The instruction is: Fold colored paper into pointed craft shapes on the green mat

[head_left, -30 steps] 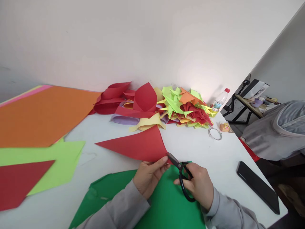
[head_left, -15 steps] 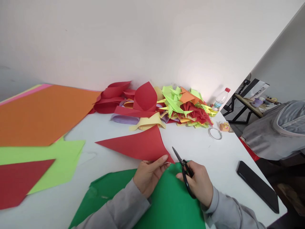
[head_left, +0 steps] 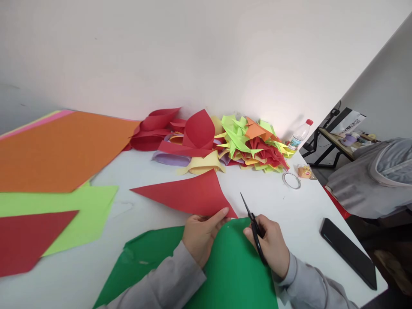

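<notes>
A curved, roughly triangular sheet of red paper (head_left: 189, 193) is pinched near its lower right edge by my left hand (head_left: 202, 236), thumb on top. My right hand (head_left: 272, 244) grips black-handled scissors (head_left: 253, 223), their blades together and pointing up and to the left. The blades are apart from the red paper, just to its right. Beneath both hands lies a large green sheet (head_left: 238, 266), bulging upward in the middle and reaching past the bottom of the view.
Orange sheets (head_left: 64, 150), light green paper (head_left: 93, 219) and a red piece (head_left: 32, 240) lie left. Along the wall are rolled red shapes (head_left: 199, 133) and folded pieces (head_left: 260, 146). A bottle (head_left: 299, 135), tape ring (head_left: 292, 181), wrapped snack (head_left: 305, 171) and black phone (head_left: 349, 253) are right.
The scissors have closed and shifted slightly right, away from the red paper's edge. My left hand still holds the red paper, which has barely moved. The view has shifted a little.
</notes>
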The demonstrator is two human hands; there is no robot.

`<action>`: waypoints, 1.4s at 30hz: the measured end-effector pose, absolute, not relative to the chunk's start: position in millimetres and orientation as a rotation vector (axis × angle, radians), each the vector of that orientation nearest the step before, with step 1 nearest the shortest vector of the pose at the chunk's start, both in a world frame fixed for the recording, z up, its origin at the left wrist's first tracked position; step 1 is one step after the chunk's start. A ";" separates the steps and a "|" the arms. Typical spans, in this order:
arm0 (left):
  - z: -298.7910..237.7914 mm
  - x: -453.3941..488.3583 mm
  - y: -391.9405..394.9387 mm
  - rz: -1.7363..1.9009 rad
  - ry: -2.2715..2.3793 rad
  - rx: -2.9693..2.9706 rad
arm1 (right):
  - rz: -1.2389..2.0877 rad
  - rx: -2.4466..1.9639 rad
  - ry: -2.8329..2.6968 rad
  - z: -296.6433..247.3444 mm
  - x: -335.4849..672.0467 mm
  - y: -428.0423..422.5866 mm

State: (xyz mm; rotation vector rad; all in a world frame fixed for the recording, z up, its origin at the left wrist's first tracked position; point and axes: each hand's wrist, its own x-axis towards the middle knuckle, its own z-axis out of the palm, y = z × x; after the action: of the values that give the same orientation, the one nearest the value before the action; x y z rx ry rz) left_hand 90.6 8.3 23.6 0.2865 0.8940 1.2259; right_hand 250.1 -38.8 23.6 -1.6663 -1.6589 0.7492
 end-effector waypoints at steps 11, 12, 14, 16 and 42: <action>21.6 90.3 7.4 1.218 0.895 0.339 | 0.655 -1.686 -1.687 18.4 252.5 -35.8; 21.4 90.3 7.3 1.213 0.901 0.350 | 0.633 -1.689 -1.693 18.2 252.6 -35.5; 20.4 90.4 7.2 1.203 0.917 0.377 | 0.603 -1.694 -1.705 17.9 252.5 -35.0; 18.3 90.7 7.1 1.200 0.932 0.404 | 0.598 -1.700 -1.717 17.3 252.4 -34.6; 15.1 86.7 11.0 1.177 0.993 0.472 | -0.050 -1.959 -1.385 -3.7 343.9 20.8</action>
State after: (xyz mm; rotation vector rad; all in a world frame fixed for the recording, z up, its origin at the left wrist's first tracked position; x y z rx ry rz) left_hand 86.7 11.0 15.1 0.4716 0.9935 1.1766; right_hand 343.9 20.8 -3.7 -1.9587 -1.3852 -0.0499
